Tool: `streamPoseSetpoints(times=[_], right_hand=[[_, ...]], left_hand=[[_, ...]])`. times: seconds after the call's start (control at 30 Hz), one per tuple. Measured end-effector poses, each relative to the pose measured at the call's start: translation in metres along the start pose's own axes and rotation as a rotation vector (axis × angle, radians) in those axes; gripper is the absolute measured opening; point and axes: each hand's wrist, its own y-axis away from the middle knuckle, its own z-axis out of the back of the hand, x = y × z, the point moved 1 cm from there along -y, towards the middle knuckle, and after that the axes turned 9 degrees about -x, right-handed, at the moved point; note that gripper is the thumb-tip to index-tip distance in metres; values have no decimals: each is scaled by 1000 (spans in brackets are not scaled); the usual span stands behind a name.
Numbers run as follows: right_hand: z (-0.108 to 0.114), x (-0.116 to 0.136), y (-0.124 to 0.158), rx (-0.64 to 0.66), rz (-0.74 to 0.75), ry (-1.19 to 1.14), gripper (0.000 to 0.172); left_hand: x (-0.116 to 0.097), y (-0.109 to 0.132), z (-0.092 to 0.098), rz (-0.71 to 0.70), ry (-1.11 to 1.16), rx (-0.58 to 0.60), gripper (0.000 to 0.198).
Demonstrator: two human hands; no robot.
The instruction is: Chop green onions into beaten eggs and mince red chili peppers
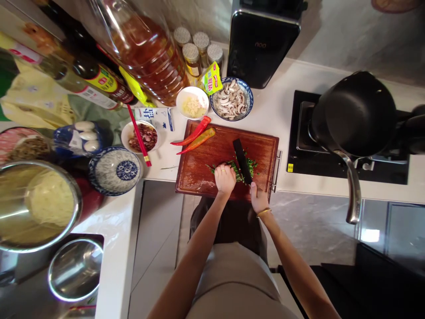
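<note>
On a wooden cutting board (199, 177), my left hand (226, 178) is curled over a bunch of green onions (211, 169), pressing it down. My right hand (259, 197) grips a knife (242, 160), whose dark blade lies across the greens just right of my left fingers. Finely chopped green bits (254, 166) are scattered on the board around the blade. A red chili (195, 132) and an orange-green chili (199, 139) rest at the board's upper left corner.
Behind the board stand a bowl of sliced mushrooms (231, 99) and a bowl of chopped garlic (192, 104). Left are a meat bowl (146, 137) with red chopsticks (139, 137), a patterned bowl (115, 170) and a steel pot (78, 195). A wok (358, 115) sits on the stove, right.
</note>
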Motion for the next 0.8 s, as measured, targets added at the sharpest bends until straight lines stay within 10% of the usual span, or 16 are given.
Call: streamPoseSetpoints(times=[0.57,0.8], right_hand=[[-8,3,18,92,-42,168,49],[-18,-4,-6,62,-58,-81,69]], left_hand=[[3,0,-5,14,-17,20,27],[-1,-1,1,12,-26,-25,26]])
